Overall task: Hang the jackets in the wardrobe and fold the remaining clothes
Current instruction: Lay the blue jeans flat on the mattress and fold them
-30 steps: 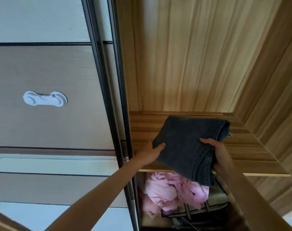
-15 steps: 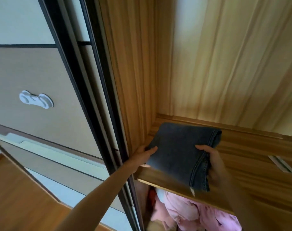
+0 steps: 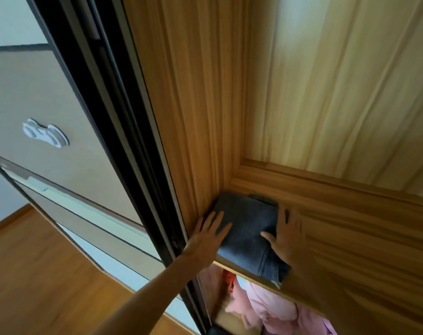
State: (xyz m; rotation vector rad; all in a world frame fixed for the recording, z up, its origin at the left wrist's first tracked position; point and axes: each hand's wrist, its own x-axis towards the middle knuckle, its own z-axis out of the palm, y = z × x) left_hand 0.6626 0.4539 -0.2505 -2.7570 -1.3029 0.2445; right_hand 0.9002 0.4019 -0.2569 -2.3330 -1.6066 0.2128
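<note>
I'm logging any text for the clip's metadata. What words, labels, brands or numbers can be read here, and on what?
None can be read.
Folded jeans on the shelf: no label or brand patch shows.
White latch on the door: plain, no marking.
Pink clothes below the shelf: no print visible.

There are no words, numbers, brand names or signs to read here. The folded dark blue denim jeans (image 3: 248, 228) show no tag or label. The brown wooden wardrobe shelf (image 3: 350, 228) is plain wood. The small white plastic latch (image 3: 45, 132) on the grey sliding door at the left has no writing either.
</note>
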